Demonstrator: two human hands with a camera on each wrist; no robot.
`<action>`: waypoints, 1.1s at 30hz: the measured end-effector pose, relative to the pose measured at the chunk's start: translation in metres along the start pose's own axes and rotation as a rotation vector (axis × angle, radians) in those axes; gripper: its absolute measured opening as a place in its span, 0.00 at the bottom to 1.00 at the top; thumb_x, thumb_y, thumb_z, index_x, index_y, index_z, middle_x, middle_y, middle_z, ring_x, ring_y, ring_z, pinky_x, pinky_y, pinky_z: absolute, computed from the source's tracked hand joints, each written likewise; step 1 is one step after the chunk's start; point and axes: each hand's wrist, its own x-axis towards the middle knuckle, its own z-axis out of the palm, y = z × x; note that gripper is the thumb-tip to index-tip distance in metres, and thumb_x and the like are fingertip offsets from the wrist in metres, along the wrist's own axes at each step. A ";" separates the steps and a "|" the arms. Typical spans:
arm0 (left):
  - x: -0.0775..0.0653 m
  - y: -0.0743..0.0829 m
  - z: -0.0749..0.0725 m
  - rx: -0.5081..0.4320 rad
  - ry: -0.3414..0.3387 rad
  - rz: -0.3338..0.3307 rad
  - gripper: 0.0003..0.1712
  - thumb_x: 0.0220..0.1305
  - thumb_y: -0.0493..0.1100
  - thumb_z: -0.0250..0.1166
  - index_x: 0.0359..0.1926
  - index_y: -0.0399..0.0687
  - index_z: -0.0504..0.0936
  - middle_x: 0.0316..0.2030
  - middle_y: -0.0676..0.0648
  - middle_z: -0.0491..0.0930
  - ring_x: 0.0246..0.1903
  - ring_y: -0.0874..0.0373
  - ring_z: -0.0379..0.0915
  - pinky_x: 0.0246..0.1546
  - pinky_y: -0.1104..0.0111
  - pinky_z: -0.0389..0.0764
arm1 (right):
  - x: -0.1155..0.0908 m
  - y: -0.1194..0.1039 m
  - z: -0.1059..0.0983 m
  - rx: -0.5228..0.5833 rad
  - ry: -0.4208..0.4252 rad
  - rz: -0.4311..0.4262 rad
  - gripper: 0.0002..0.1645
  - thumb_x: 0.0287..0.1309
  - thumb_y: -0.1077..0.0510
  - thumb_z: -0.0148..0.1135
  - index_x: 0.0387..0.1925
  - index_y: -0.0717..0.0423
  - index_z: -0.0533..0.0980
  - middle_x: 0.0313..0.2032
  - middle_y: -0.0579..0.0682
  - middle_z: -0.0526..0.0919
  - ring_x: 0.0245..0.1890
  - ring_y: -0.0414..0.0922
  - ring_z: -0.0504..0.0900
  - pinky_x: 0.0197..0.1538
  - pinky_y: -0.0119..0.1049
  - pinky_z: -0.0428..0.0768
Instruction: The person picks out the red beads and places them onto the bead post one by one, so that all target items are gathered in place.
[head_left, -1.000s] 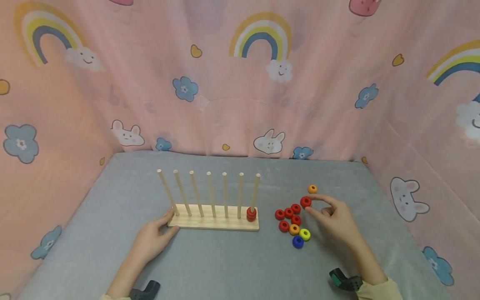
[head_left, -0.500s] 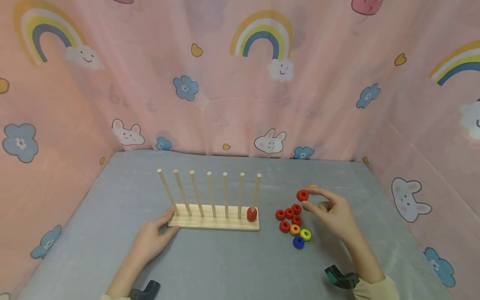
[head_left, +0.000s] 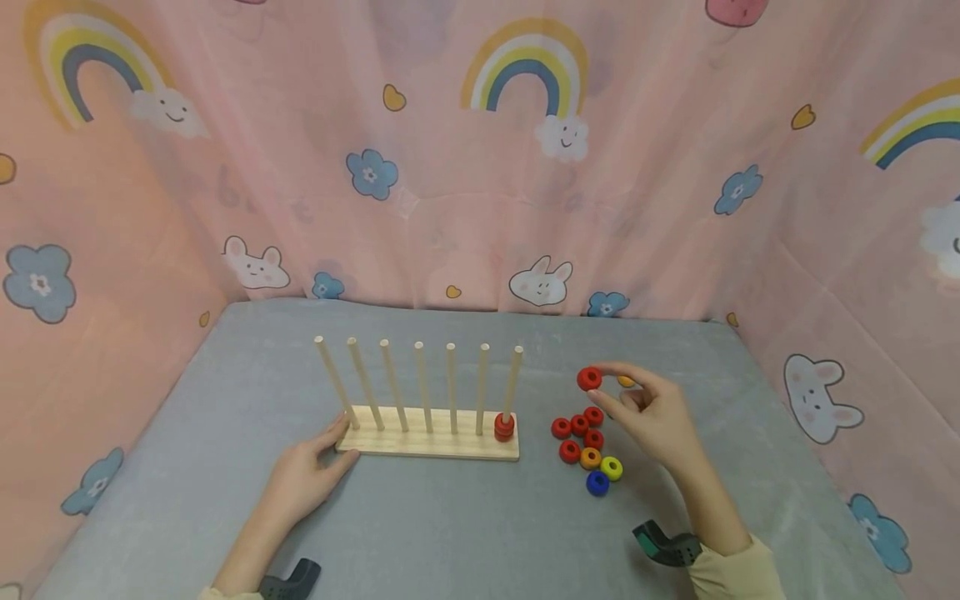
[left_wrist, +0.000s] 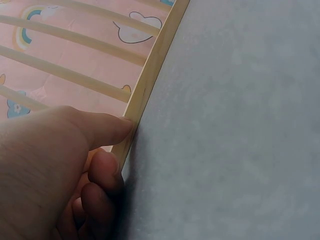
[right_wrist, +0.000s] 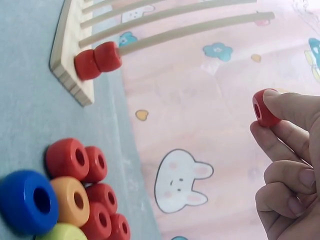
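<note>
My left hand (head_left: 300,483) grips the left end of a wooden peg stand (head_left: 431,448), its thumb along the front edge, as the left wrist view also shows. Several upright pegs rise from the base. Two red beads (head_left: 503,433) are stacked on the rightmost peg. Between thumb and fingertips, my right hand (head_left: 660,421) pinches another red bead (right_wrist: 270,116), raised above the table to the right of the stand. In the right wrist view, this bead's hole faces left and the remaining fingers are curled.
Right of the stand, several loose red beads (head_left: 570,452) lie in a cluster with an orange bead (head_left: 590,466), a yellow bead (head_left: 612,476) and a blue bead (head_left: 597,491). Another orange bead (head_left: 625,382) is partly hidden behind the right hand. A pink patterned curtain (head_left: 450,225) surrounds the grey table (head_left: 450,533).
My right hand has lifted the red bead and carried it up and leftward, away from the cluster. The left hand and the peg stand have stayed in place.
</note>
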 end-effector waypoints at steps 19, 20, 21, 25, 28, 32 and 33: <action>0.000 -0.001 0.001 0.001 0.016 0.018 0.36 0.71 0.47 0.72 0.73 0.37 0.73 0.72 0.41 0.71 0.70 0.35 0.69 0.67 0.38 0.74 | 0.020 -0.028 0.021 0.083 -0.016 -0.058 0.19 0.65 0.64 0.74 0.57 0.56 0.85 0.13 0.44 0.56 0.11 0.40 0.53 0.13 0.36 0.56; 0.001 -0.001 0.001 0.003 0.015 0.018 0.36 0.71 0.47 0.72 0.73 0.37 0.73 0.72 0.41 0.71 0.70 0.35 0.69 0.67 0.39 0.74 | 0.020 -0.029 0.022 0.089 -0.016 -0.064 0.19 0.65 0.64 0.74 0.57 0.56 0.85 0.13 0.45 0.56 0.11 0.40 0.53 0.13 0.36 0.56; 0.001 -0.001 0.001 0.005 0.014 0.019 0.36 0.71 0.47 0.72 0.73 0.37 0.73 0.72 0.41 0.72 0.70 0.35 0.69 0.66 0.39 0.74 | 0.021 -0.031 0.023 0.100 -0.016 -0.068 0.19 0.65 0.65 0.74 0.57 0.56 0.85 0.13 0.45 0.57 0.11 0.40 0.53 0.13 0.36 0.57; 0.000 -0.001 0.001 0.013 0.016 0.022 0.36 0.71 0.47 0.72 0.73 0.37 0.73 0.72 0.41 0.72 0.70 0.35 0.70 0.65 0.39 0.76 | 0.024 -0.035 0.027 0.124 -0.012 -0.082 0.19 0.65 0.65 0.74 0.56 0.56 0.85 0.12 0.46 0.58 0.10 0.41 0.54 0.13 0.36 0.57; 0.000 0.000 0.000 0.009 0.012 0.015 0.36 0.71 0.48 0.72 0.73 0.37 0.73 0.72 0.41 0.72 0.70 0.35 0.69 0.66 0.40 0.75 | 0.026 -0.039 0.029 0.135 -0.010 -0.100 0.19 0.64 0.66 0.74 0.56 0.57 0.85 0.12 0.46 0.59 0.11 0.41 0.55 0.13 0.36 0.57; -0.001 0.001 0.000 0.004 0.010 0.011 0.36 0.71 0.47 0.72 0.73 0.37 0.73 0.72 0.41 0.72 0.70 0.35 0.69 0.67 0.39 0.74 | 0.028 -0.044 0.032 0.155 -0.008 -0.126 0.19 0.64 0.67 0.73 0.56 0.57 0.85 0.12 0.47 0.59 0.10 0.41 0.55 0.12 0.36 0.58; -0.001 0.001 0.000 0.005 0.012 0.012 0.36 0.71 0.47 0.72 0.73 0.37 0.73 0.72 0.41 0.72 0.70 0.35 0.69 0.67 0.39 0.74 | 0.029 -0.046 0.033 0.162 -0.006 -0.130 0.19 0.64 0.67 0.73 0.57 0.57 0.85 0.12 0.47 0.59 0.10 0.41 0.55 0.12 0.36 0.57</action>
